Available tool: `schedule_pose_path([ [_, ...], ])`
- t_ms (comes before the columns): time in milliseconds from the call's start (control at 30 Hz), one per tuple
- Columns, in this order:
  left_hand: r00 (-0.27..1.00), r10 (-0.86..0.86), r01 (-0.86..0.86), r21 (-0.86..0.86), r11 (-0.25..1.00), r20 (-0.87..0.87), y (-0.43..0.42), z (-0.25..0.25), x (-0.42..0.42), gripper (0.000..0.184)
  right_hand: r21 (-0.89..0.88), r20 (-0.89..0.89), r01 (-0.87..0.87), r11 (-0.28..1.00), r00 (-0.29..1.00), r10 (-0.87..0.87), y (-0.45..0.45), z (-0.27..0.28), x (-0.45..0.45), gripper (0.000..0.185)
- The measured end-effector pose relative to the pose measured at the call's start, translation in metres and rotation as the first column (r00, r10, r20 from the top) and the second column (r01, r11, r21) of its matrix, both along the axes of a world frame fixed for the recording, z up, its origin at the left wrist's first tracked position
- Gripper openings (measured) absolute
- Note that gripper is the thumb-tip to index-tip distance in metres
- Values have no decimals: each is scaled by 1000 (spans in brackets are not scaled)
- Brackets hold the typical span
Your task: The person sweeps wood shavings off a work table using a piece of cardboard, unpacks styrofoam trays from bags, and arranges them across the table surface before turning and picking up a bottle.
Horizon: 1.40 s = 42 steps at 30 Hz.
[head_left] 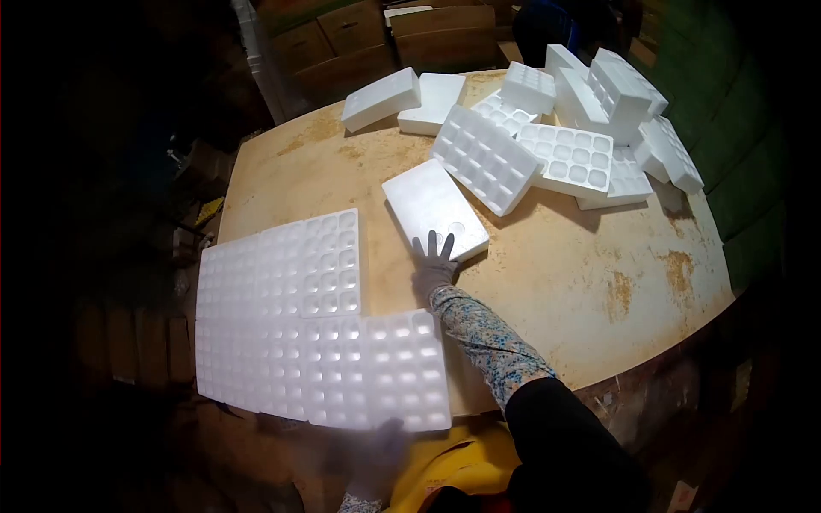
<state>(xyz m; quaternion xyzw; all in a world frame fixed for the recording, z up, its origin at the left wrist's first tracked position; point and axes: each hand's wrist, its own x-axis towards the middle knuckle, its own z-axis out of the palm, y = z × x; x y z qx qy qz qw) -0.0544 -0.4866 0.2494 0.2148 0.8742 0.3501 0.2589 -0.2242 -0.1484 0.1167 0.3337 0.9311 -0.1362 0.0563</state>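
Note:
My right hand (434, 269), in a grey glove, lies with fingers spread on the near end of a white foam tray (428, 201) turned smooth side up. Smeared by motion, my left hand (380, 453) is at the table's front edge, by the lower edge of a foam tray with its dimpled side up (406, 363); its fingers cannot be made out. That tray sits at the near right corner of a block of several dimpled foam trays (274, 299) laid edge to edge.
A loose heap of several foam trays (564, 162) covers the back right of the wooden table (547, 291). Two more foam trays, one (382, 99) leaning on the other (434, 101), lie at the back. Cardboard boxes (351, 30) stand behind; part of another person (547, 30) shows there.

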Motion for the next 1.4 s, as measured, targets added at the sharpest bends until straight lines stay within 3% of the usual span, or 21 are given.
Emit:
schedule_pose_path([
  [67,977,15,-20,-20,1000,-214,-17,-4,12,31,34,-281,40,999,959,-29,10,-22,-14,70],
  [100,969,249,-249,13,968,-2,-29,-10,17,31,-92,-404,77,993,908,-108,8,-11,-6,65],
  [167,941,338,-337,15,941,-22,-36,-21,17,31,-116,-631,-144,983,775,39,22,-2,9,57],
  [200,916,400,-400,-7,917,-21,-42,-27,21,31,-468,-740,-208,859,624,-252,18,11,23,54],
  [233,891,455,-455,-34,890,-16,-48,-32,26,32,-470,-725,-205,859,645,-242,9,21,33,54],
  [300,825,565,-564,-63,824,0,-50,-55,30,32,-900,-364,-395,186,441,-821,6,36,40,49],
  [433,710,693,-703,66,708,120,-102,-152,64,45,-934,-233,-356,1,608,-759,15,-4,41,45],
  [533,550,764,-826,90,556,338,-113,-160,61,58,-998,7,46,43,765,-644,27,-12,38,58],
  [600,168,772,-985,127,113,612,-96,-139,49,59,-875,95,322,361,846,-524,30,9,34,79],
  [633,160,774,-987,121,109,613,-91,-131,39,59,-762,-96,231,605,884,-458,30,0,31,93],
  [700,149,768,-988,128,88,623,-80,-130,23,57,-669,-211,102,737,924,-319,25,-27,21,96],
  [733,150,772,-987,132,86,617,-76,-131,15,57,-551,-308,-34,834,937,-165,23,-44,18,101],
  [867,160,800,-985,148,90,578,-64,-133,3,54,-683,-274,-75,726,948,-160,19,-38,22,104],
  [1033,211,855,-975,167,149,473,-53,-133,4,51,-912,-200,-55,407,925,-323,10,-3,39,100],
  [1133,289,932,-951,174,254,217,-39,-131,3,50,-474,-418,-167,864,907,-55,64,-26,89,91],
  [1167,299,953,-943,172,285,58,-35,-123,9,50,-47,-460,-281,958,858,229,103,-16,122,90],
  [1200,299,942,-929,179,323,-149,-29,-111,18,49,375,-358,-369,851,789,499,141,-8,156,89],
  [1233,303,887,-909,175,379,-347,-21,-97,30,49,-64,-390,21,998,920,-45,185,-14,162,89],
  [1300,353,758,-839,172,516,-549,11,-80,48,48,367,-390,192,910,920,-37,284,-22,216,91],
  [1333,425,753,-793,194,577,-502,42,-79,49,48,299,-169,168,939,978,-122,326,31,228,94],
  [1400,532,843,-749,421,512,-78,139,-99,35,56,380,-196,128,916,979,-55,410,37,253,62],
])
